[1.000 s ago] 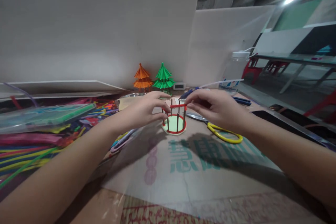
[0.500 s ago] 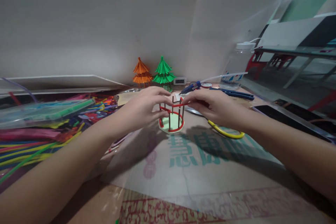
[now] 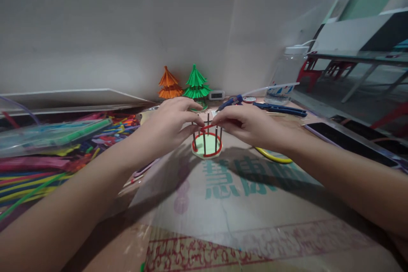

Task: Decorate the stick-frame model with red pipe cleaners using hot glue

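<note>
In the middle of the table stands a round pale-green base (image 3: 208, 142) edged with a red pipe cleaner ring, with several thin dark posts (image 3: 204, 143) upright around it. A second red pipe cleaner (image 3: 208, 127) spans the upper part of the posts. My left hand (image 3: 175, 121) pinches its left part between thumb and fingers. From the other side my right hand (image 3: 248, 123) has its fingertips closed on the right part. Both hands hide stretches of the red pipe cleaner and some post tops.
Orange (image 3: 170, 83) and green (image 3: 196, 83) tree models stand by the wall, near a small digital display (image 3: 217, 94). A glue gun (image 3: 230, 103), pliers (image 3: 282, 109), a bottle (image 3: 283, 76) and a phone (image 3: 347, 142) lie or stand right. Colourful pipe cleaners (image 3: 35, 178) and a clear box (image 3: 54, 136) crowd the left.
My hands have drawn closer together over the posts, the right one moving left. The upper red pipe cleaner now shows only as a short stretch between my fingers. The view has shifted slightly.
</note>
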The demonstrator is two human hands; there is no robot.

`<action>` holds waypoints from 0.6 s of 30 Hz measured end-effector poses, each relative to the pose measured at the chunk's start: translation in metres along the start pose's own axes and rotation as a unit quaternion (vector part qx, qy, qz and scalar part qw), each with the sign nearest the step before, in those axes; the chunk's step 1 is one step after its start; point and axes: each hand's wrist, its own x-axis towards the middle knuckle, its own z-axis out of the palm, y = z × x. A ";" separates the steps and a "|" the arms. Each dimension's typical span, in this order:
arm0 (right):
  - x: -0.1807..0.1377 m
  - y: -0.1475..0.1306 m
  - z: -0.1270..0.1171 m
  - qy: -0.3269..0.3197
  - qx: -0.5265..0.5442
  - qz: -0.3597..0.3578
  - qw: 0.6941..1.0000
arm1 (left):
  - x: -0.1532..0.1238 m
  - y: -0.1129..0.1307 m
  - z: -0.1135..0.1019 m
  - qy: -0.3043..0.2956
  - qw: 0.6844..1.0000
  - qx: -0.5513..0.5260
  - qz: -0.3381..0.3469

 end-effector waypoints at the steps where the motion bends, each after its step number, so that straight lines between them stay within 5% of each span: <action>1: -0.001 0.000 0.000 0.003 0.002 -0.001 1.000 | 0.000 0.000 0.000 -0.001 1.000 0.000 -0.001; 18: -0.004 0.003 0.001 0.002 0.007 -0.012 1.000 | 0.000 0.004 0.003 0.006 1.000 0.007 0.013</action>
